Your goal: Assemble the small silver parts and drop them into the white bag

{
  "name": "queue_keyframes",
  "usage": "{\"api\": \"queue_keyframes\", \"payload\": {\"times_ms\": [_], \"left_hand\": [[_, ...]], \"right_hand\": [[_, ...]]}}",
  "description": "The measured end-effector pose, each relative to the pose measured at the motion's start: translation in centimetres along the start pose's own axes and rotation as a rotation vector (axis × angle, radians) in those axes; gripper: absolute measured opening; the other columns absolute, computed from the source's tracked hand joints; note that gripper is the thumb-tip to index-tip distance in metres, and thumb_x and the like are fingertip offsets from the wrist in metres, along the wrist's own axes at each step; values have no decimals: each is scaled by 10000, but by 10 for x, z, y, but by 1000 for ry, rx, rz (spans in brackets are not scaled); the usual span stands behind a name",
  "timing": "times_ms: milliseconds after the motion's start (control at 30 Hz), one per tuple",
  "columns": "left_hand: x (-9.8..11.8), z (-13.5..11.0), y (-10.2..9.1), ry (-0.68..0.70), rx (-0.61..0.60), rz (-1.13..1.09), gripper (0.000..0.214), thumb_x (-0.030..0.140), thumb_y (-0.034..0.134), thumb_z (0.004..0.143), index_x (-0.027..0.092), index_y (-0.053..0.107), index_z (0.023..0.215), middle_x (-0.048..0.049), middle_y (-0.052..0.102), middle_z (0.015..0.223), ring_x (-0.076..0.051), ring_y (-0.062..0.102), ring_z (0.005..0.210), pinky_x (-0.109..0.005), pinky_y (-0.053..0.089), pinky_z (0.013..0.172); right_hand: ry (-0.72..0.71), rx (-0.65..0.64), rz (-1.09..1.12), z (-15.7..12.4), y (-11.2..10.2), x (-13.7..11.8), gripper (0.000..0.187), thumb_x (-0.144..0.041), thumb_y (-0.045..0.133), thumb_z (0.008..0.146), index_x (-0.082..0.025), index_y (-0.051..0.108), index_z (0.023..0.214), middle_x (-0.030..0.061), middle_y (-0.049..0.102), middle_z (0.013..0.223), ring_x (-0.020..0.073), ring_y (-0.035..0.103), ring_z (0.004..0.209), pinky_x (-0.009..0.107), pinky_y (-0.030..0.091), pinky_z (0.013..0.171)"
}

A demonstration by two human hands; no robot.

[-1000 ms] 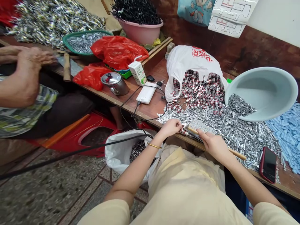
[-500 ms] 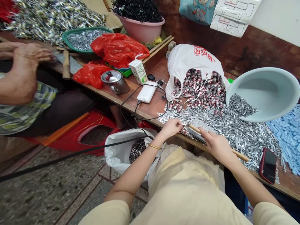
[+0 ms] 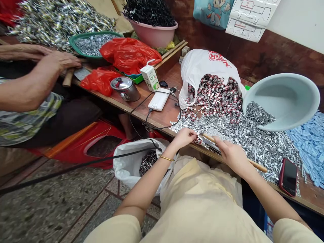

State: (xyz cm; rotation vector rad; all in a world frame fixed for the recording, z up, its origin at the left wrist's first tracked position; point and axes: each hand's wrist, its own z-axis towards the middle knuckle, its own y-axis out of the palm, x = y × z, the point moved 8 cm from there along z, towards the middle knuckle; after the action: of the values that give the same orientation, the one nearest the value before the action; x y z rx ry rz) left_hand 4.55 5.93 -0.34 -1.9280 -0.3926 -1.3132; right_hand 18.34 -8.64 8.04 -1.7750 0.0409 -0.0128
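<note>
My left hand (image 3: pixel 185 137) is closed in a pinch at the near table edge, its fingertips on small red-and-silver parts (image 3: pixel 200 141) at the end of a flat metal tray (image 3: pixel 211 144). My right hand (image 3: pixel 231 155) rests closed over that tray and over a wooden stick (image 3: pixel 257 165) lying beneath it. Just beyond my hands spreads a heap of small silver metal pieces (image 3: pixel 255 140). A white plastic bag (image 3: pixel 202 67) behind it spills red-and-white keyring parts (image 3: pixel 215 98).
A pale blue basin (image 3: pixel 286 101) tilts at the right beside blue plastic pieces (image 3: pixel 310 141). A red phone (image 3: pixel 288 177) lies near the table edge. A white power bank (image 3: pixel 158 100), drink carton (image 3: pixel 150 78) and metal cup (image 3: pixel 125 89) stand left. Another person's hands (image 3: pixel 60 60) work at far left. A white bag (image 3: pixel 134 162) hangs under the table.
The other person's hand at far left has moved right onto a wooden handle. My own hands have barely shifted at the tray.
</note>
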Motion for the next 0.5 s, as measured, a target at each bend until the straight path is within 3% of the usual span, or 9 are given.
{"api": "queue_keyframes", "payload": {"times_ms": [100, 233, 367, 433, 500], "left_hand": [[1, 0, 1, -8, -15, 0, 208, 272, 568, 752, 139, 718, 695, -25, 680, 621, -155, 599, 604, -230, 413, 570], [-1, 2, 1, -2, -8, -13, 197, 264, 578, 759, 137, 725, 724, -30, 698, 653, -158, 609, 625, -231, 424, 587], [2, -2, -1, 7, 0, 23, 178, 224, 581, 775, 145, 737, 741, -23, 711, 674, -161, 625, 640, -237, 447, 606], [8, -11, -4, 37, 46, 32, 176, 186, 580, 791, 151, 751, 767, -30, 734, 724, -170, 651, 681, -253, 481, 657], [18, -26, -11, 132, 186, -10, 193, 161, 579, 830, 167, 772, 835, -45, 762, 830, -184, 687, 786, -279, 523, 753]], "right_hand": [[-11, -55, -11, 3, 3, -5, 493, -248, 347, 1041, -283, 445, 1523, 83, 717, 947, 193, 678, 728, 257, 413, 634], [7, 2, -5, 4, -5, -5, 514, -248, 326, 1045, -295, 396, 1552, 86, 715, 989, 197, 675, 741, 262, 417, 634], [8, -31, 13, 1, 6, 0, 498, -237, 365, 1030, -279, 461, 1517, 75, 716, 937, 189, 653, 691, 264, 412, 625], [15, 61, 59, -4, 9, 10, 474, -254, 353, 1040, -288, 500, 1490, 64, 710, 919, 178, 645, 704, 254, 408, 630], [77, 230, 80, -13, 9, 27, 464, -266, 348, 1048, -289, 514, 1481, 57, 695, 900, 166, 624, 700, 247, 386, 610]]}}
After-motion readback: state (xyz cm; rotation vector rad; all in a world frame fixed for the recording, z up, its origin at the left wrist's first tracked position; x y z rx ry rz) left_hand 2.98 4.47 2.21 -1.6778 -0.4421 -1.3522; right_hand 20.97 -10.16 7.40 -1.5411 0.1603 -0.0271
